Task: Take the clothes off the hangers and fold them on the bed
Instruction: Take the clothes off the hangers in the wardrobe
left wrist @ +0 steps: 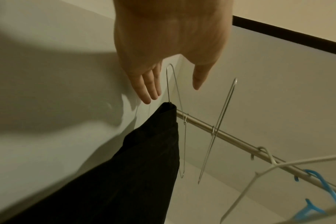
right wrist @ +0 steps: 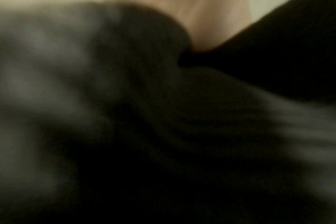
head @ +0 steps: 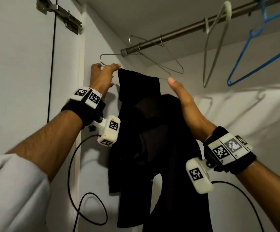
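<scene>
The black garment (head: pixel 151 131) hangs from a wire hanger (head: pixel 135 64) on the closet rail (head: pixel 177 33), at the rail's left end. My left hand (head: pixel 102 77) is at the hanger's left corner; its fingers (left wrist: pixel 150 86) appear extended, so I judge no firm grip. My right hand (head: pixel 186 104) is flat against the garment, thumb near the hanger's right corner; its fingers are hidden, grip undetermined. Status: garment not yet removed; folding on the bed remains. Further right along the rail hang bare hangers: wire (head: pixel 154 52), white (head: pixel 217 39), blue (head: pixel 261 47). The nearest may snag.
</scene>
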Demonstrator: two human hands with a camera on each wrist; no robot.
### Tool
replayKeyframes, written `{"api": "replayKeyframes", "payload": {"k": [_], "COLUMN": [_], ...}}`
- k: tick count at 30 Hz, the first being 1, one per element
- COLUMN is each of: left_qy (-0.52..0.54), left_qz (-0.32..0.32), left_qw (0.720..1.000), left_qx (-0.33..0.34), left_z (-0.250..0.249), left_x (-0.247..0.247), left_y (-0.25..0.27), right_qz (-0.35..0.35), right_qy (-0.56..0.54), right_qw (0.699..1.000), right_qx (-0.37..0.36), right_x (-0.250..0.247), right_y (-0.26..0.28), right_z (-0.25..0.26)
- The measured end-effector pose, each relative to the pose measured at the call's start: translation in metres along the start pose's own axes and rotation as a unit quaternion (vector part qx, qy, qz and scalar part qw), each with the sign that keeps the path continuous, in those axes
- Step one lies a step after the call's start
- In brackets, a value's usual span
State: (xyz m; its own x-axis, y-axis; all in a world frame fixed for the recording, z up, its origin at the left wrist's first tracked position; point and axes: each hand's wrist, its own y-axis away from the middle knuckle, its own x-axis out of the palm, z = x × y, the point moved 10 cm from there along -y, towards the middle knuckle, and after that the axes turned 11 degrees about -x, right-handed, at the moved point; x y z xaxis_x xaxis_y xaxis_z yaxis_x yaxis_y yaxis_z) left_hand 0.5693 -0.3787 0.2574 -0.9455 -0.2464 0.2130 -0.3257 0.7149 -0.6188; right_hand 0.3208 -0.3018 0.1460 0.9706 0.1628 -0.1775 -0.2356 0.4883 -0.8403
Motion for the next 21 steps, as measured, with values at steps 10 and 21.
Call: {"api": "replayKeyframes", "payload": {"k": [10, 21], "left_qy": [0.037, -0.006], "left_qz": [0.075, 0.130], "left_qw": [0.996, 0.987], "left_qx": [0.035, 0.099], "left_z": [-0.028, -0.047], "left_x": [0.025, 0.064], "left_y": [-0.023, -0.027], "right_qz": [-0.120, -0.082], "right_qy": [0.152, 0.117], "right_qw": [0.978, 0.988], "right_qx": [0.074, 0.051], "right_x": [-0.053, -0.061], "right_y": [-0.051, -0.113], "right_z": [-0.028, -0.042]}}
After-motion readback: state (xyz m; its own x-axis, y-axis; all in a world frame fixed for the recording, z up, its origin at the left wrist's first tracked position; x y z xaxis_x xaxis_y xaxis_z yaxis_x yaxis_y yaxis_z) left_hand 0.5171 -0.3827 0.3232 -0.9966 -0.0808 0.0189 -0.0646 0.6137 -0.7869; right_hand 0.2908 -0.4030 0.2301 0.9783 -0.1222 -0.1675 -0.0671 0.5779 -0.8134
